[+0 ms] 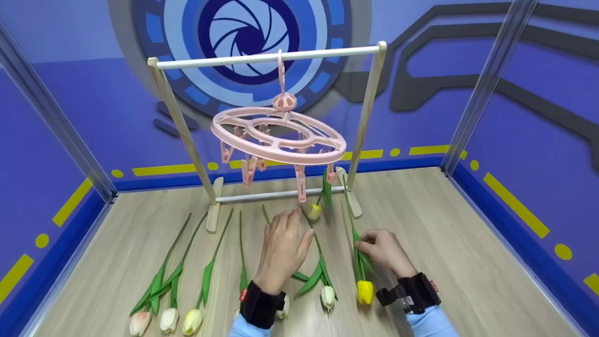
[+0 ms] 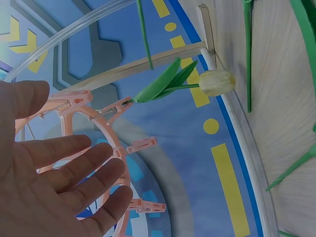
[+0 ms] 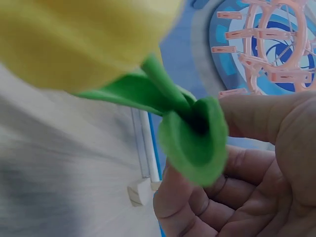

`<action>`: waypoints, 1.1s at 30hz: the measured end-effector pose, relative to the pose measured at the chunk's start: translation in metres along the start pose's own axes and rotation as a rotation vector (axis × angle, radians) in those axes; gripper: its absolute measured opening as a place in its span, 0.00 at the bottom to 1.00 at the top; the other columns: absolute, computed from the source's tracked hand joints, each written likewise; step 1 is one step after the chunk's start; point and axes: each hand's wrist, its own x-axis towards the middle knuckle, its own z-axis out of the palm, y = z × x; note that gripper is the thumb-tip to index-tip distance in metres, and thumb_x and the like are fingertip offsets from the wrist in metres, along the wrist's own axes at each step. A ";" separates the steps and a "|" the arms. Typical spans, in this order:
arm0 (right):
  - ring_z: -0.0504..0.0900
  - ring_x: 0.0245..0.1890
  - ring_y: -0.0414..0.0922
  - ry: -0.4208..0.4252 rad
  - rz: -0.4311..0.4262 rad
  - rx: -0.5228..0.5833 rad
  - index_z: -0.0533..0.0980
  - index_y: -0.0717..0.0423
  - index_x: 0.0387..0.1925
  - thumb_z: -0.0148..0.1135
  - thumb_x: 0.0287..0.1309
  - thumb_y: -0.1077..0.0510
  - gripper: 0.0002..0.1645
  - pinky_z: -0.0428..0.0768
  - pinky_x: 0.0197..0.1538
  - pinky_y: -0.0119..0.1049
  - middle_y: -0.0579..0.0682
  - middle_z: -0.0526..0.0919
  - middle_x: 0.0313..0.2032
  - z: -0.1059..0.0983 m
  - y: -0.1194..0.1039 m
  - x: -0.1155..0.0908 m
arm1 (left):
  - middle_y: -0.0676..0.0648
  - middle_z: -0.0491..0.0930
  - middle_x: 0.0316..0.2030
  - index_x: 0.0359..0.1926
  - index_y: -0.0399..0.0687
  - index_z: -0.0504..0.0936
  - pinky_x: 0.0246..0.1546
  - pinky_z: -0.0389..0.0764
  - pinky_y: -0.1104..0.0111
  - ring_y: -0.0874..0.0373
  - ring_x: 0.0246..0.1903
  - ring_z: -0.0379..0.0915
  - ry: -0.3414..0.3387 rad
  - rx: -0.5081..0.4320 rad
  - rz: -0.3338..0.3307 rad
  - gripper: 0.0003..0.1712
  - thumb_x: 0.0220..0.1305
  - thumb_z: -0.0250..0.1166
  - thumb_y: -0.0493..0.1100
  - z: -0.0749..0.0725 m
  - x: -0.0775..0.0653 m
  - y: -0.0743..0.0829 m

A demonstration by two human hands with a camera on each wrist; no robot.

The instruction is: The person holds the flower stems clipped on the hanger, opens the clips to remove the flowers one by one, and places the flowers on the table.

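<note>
My right hand pinches the stem and leaves of a bright yellow tulip, its bloom toward me and its stem pointing to the rack. In the right wrist view the yellow bloom fills the upper left, and the thumb and fingers close round the green stem behind the leaves. My left hand is held with fingers extended and nothing in it, below the round pink clip hanger. A pale yellow tulip hangs bloom-down from a clip on the hanger's right side; the left wrist view shows its clipped stem.
The hanger hooks over the white top bar of a wooden rack. Tulips lie across the table: a pinkish one, a white one, a cream one and another white one. My left wrist partly covers others.
</note>
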 end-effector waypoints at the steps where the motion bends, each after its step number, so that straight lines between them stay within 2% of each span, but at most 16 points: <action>1: 0.75 0.22 0.40 -0.006 0.000 -0.003 0.86 0.59 0.31 0.68 0.62 0.62 0.05 0.73 0.27 0.31 0.48 0.85 0.27 0.001 0.000 0.000 | 0.37 0.79 0.57 0.64 0.35 0.77 0.55 0.76 0.48 0.40 0.58 0.76 -0.002 -0.001 -0.002 0.28 0.73 0.65 0.51 0.000 0.000 0.000; 16: 0.74 0.27 0.41 -0.078 0.026 -0.073 0.86 0.58 0.30 0.70 0.61 0.60 0.06 0.74 0.33 0.37 0.46 0.84 0.27 0.018 0.007 0.002 | 0.35 0.78 0.59 0.65 0.33 0.77 0.59 0.74 0.46 0.39 0.60 0.75 -0.105 -0.011 -0.054 0.29 0.74 0.65 0.50 0.004 -0.003 0.002; 27: 0.71 0.23 0.41 -0.092 0.014 -0.099 0.85 0.58 0.25 0.71 0.59 0.61 0.08 0.70 0.30 0.35 0.44 0.80 0.22 0.026 0.010 0.004 | 0.36 0.78 0.59 0.64 0.34 0.78 0.59 0.74 0.47 0.40 0.59 0.75 -0.171 0.010 -0.047 0.27 0.74 0.65 0.49 0.012 -0.006 0.004; 33: 0.75 0.25 0.41 -0.112 0.020 -0.097 0.86 0.59 0.28 0.71 0.60 0.61 0.07 0.74 0.31 0.36 0.47 0.84 0.26 0.031 0.010 0.003 | 0.36 0.78 0.59 0.64 0.35 0.78 0.58 0.74 0.47 0.40 0.58 0.75 -0.244 0.045 -0.059 0.27 0.74 0.64 0.49 0.014 -0.010 0.006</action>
